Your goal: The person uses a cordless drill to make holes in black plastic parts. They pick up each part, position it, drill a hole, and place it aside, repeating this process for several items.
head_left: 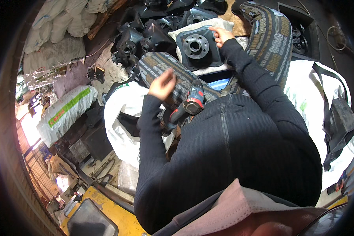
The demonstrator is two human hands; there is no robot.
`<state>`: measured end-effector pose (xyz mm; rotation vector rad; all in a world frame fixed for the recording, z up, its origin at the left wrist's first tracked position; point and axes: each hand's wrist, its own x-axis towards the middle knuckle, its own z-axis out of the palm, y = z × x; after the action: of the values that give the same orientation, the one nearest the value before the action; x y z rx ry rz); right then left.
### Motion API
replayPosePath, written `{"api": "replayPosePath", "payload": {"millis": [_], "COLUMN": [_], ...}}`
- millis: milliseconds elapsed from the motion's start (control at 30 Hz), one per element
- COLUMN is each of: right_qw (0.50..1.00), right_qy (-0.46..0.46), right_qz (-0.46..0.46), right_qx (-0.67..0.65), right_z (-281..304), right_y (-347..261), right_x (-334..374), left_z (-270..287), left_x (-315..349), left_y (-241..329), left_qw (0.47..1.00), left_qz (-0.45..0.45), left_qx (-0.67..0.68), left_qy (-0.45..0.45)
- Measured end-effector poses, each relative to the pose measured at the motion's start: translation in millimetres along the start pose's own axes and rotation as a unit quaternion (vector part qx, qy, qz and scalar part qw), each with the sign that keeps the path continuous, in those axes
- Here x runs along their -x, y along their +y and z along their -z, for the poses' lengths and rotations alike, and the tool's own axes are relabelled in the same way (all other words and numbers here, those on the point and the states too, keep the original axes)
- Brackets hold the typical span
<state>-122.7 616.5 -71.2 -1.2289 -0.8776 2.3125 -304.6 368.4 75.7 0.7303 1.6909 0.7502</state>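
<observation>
A black part with a square flange (pixel 181 43) and a round drilled hub (pixel 195 46) lies face up on a whitish cloth pad (pixel 226 24) between my knees. My right hand (pixel 223 36) is at its upper right corner, fingers curled round the edge with the index finger stretched along it. Whether a small piece is pinched there is hidden. Over my left thigh hovers my left hand (pixel 162 84), smeared by motion, with nothing visible in it. A red and blue cordless drill (pixel 193 98) rests on my lap, close to my left hand, its chuck pointing away from me.
Several similar black hub parts (pixel 153 35) are heaped beyond my left knee. White bags with black straps stand at my left (pixel 120 106) and right (pixel 303 84). A black bin (pixel 303 35) of dark parts sits at far right; a yellow machine panel (pixel 106 208) is lower left.
</observation>
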Motion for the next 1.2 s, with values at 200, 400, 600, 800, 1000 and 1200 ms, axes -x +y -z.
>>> {"api": "replayPosePath", "payload": {"millis": [200,400,600,800,1000,1200], "right_qw": [0.937,0.897,0.894,0.905,0.882,0.894], "right_qy": [-0.179,-0.219,-0.198,-0.156,-0.179,-0.132], "right_qz": [-0.098,-0.105,-0.105,-0.133,-0.143,-0.145], "right_qx": [-0.283,-0.368,-0.388,-0.372,-0.411,-0.402], "right_z": [3.5,-1.8,-25.4,-47.8,-46.9,-52.1], "right_y": [-10.8,-9.6,-12.4,-9.0,-4.9,-4.0], "right_x": [71.3,86.4,87.5,89.7,86.4,88.2], "left_z": [-75.3,-57.5,-28.4,-53.9,-55.9,-56.9], "left_x": [76.0,55.7,70.6,52.7,45.2,41.4], "left_y": [12.9,15.3,86.5,103.8,109.4,107.1], "left_qw": [0.915,0.972,0.888,0.883,0.858,0.841], "left_qz": [-0.041,-0.091,-0.258,-0.24,-0.252,-0.243], "left_qx": [-0.39,-0.206,-0.359,-0.384,-0.434,-0.469], "left_qy": [0.091,0.071,0.123,0.12,0.113,0.119]}}
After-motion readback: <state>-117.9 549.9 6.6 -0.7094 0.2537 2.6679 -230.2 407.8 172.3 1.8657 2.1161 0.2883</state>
